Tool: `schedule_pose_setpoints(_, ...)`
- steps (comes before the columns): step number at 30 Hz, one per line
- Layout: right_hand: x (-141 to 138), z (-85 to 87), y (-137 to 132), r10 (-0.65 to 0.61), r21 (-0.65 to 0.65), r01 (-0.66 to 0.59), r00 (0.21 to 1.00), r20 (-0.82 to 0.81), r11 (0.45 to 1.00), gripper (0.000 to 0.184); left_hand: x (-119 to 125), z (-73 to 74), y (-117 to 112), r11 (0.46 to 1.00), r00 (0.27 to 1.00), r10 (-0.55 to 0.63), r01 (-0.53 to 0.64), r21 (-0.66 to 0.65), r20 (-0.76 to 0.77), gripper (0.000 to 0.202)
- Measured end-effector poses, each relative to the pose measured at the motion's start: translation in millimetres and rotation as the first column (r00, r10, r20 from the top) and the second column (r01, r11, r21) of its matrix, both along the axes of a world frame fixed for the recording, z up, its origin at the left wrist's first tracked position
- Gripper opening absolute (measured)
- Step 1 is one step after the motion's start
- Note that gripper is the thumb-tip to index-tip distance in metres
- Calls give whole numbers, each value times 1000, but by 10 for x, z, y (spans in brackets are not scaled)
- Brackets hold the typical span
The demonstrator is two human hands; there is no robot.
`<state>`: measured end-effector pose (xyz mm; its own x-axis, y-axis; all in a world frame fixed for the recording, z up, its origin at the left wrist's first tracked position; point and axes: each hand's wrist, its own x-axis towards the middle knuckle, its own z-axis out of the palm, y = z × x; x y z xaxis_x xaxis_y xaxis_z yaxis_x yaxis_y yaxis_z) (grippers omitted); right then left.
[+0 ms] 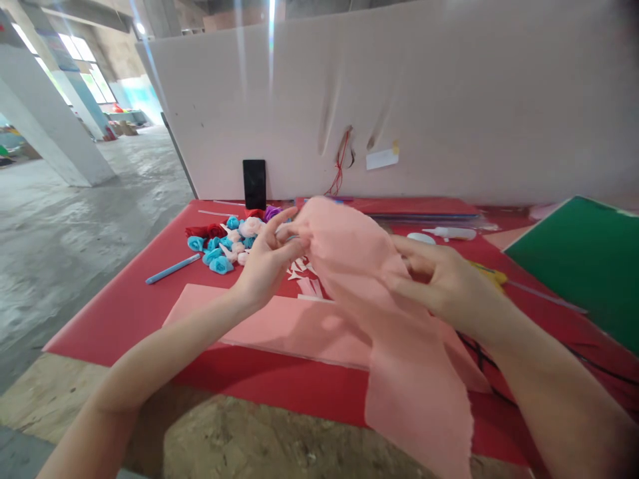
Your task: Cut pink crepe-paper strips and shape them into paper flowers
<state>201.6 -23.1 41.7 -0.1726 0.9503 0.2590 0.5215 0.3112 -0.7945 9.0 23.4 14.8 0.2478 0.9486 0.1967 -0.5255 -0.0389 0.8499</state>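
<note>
A long strip of pink crepe paper [349, 253] is held up over the red table cover [124, 306] between both hands. My left hand [267, 256] pinches its upper left end with thumb and fingertips. My right hand [444, 279] grips the strip from the right side, fingers curled into it. The strip's lower end [419, 399] hangs down past the table's front edge. Under the hands lies a flat sheet of pink paper [279, 326] with small cut pink scraps [304, 273].
A heap of small blue, white, red and purple paper roses [224, 243] lies at the back left, with a blue pen [172, 269] beside it. A black phone [254, 184] leans on the white board. A glue bottle [449, 233], green sheet [589, 266] and yellow-handled tool [492, 273] lie right.
</note>
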Motion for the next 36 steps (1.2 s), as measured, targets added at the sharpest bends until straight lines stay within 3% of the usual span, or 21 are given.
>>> schedule_pose_setpoints(4,1,2,1,-19,-34,16,997,-71,999,19,-5,16,-2,998,998,61,-62,23,36,44)
schedule_pose_setpoints(7,-5,30,-19,4,-35,-9,988,-156,999,34,7,34,-14,997,996,61,-58,-46,72,49)
schedule_pose_setpoints(11,-31,102,-70,-75,-109,46,957,-279,993,36,13,45,-24,982,998,-20,32,-188,67,57)
schedule_pose_setpoints(15,13,124,-86,-120,-192,49,918,-378,980,26,20,-12,-5,967,990,-135,138,-216,29,43)
schedule_pose_setpoints(22,206,-3,63,57,-210,-84,990,-132,974,22,13,-100,40,956,959,-275,266,-123,-66,17)
schedule_pose_setpoints(27,129,-7,75,-38,-160,12,986,-163,987,25,-31,-73,10,978,956,-202,209,10,-214,23)
schedule_pose_setpoints(32,62,85,-26,-188,25,201,945,-267,979,19,-64,-45,59,983,985,-83,106,148,-153,24)
schedule_pose_setpoints(36,62,129,-73,-107,95,134,963,-248,986,11,-79,-39,76,942,972,99,-23,336,-211,25)
